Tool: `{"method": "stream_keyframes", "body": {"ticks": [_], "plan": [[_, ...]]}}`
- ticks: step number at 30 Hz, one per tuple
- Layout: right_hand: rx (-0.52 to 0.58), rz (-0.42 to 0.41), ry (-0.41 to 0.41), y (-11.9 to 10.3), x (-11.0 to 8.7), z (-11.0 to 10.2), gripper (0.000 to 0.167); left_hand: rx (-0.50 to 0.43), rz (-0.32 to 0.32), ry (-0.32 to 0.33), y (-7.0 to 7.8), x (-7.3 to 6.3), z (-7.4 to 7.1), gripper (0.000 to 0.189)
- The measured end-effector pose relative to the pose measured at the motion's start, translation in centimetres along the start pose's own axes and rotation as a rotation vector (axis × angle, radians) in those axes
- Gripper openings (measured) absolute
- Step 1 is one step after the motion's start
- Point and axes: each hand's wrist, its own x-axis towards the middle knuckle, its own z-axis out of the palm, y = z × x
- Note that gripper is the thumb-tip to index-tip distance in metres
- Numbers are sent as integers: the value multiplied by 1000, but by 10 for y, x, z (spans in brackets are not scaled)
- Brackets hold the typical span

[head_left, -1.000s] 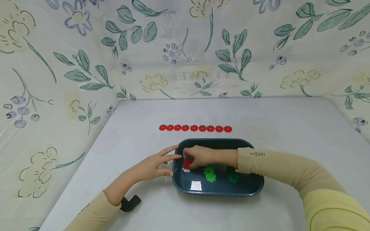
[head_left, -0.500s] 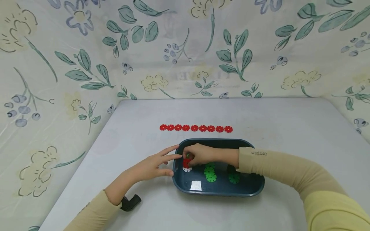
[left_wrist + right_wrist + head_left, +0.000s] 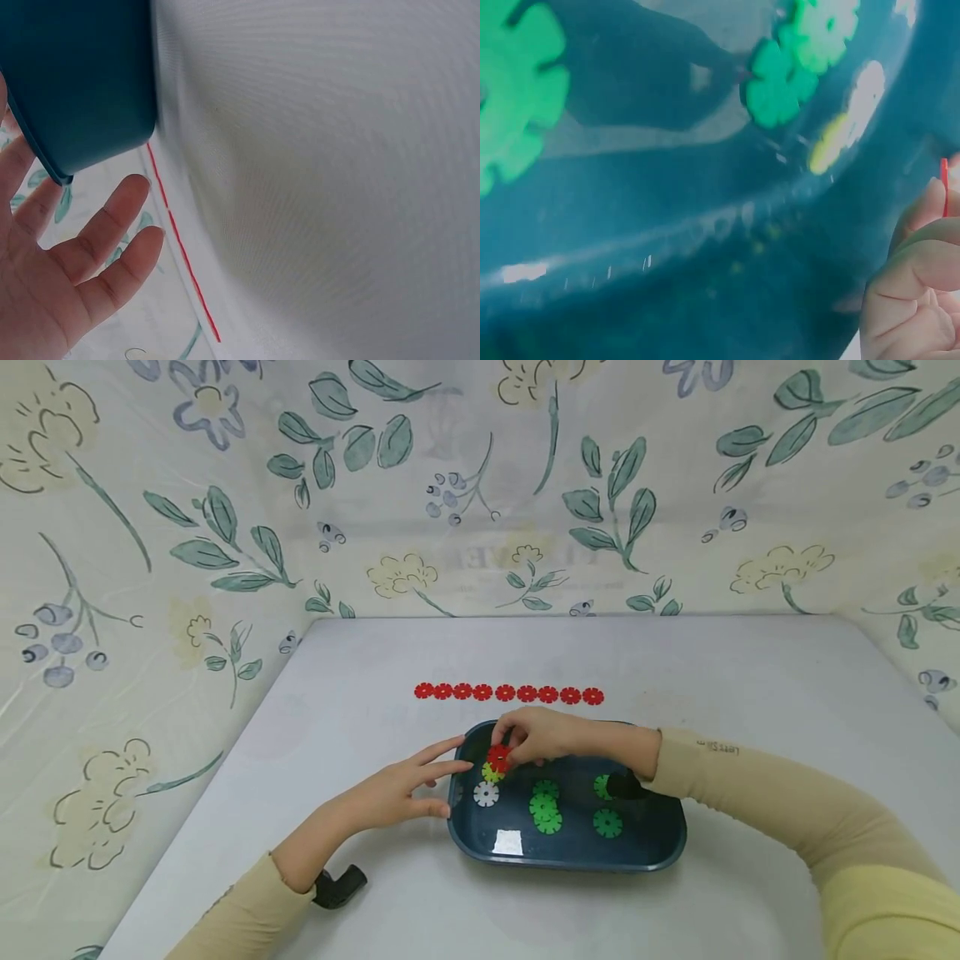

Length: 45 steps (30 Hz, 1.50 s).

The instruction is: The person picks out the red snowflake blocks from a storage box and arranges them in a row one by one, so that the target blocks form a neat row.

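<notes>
My right hand (image 3: 542, 735) pinches a red notched plastic disc (image 3: 499, 757) between thumb and fingers over the left part of a dark blue tray (image 3: 562, 863). In the right wrist view the red disc (image 3: 945, 187) shows edge-on at the fingertips. Below it in the tray lie a yellow disc (image 3: 491, 773) and a white disc (image 3: 486, 794). Several green discs (image 3: 546, 810) overlap mid-tray, and more green discs (image 3: 607, 823) lie farther right. My left hand (image 3: 393, 789) rests with spread, straight fingers at the tray's left rim; in the left wrist view the fingers reach past the tray wall (image 3: 82, 90).
Behind the tray, several red discs (image 3: 505, 692) lie in a straight row on the white table (image 3: 750, 693). A black wrist device (image 3: 340, 887) sits by the left sleeve. Floral cloth (image 3: 480, 485) hangs behind and at the sides.
The right hand has lifted the red disc and shifted it slightly back and to the right, uncovering the white and yellow discs. The left hand has stayed at the rim.
</notes>
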Motion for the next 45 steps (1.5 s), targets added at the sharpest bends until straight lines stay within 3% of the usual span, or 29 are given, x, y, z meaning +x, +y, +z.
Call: {"method": "stream_keyframes", "body": {"ticks": [25, 33, 45], "plan": [[56, 77, 203, 15, -49, -63, 33, 20, -9, 3, 0, 0, 2, 60], [68, 111, 305, 35, -63, -86, 33, 28, 5, 10, -1, 0, 2, 60], [114, 156, 394, 74, -73, -99, 40, 17, -10, 3, -2, 0, 2, 60]]}}
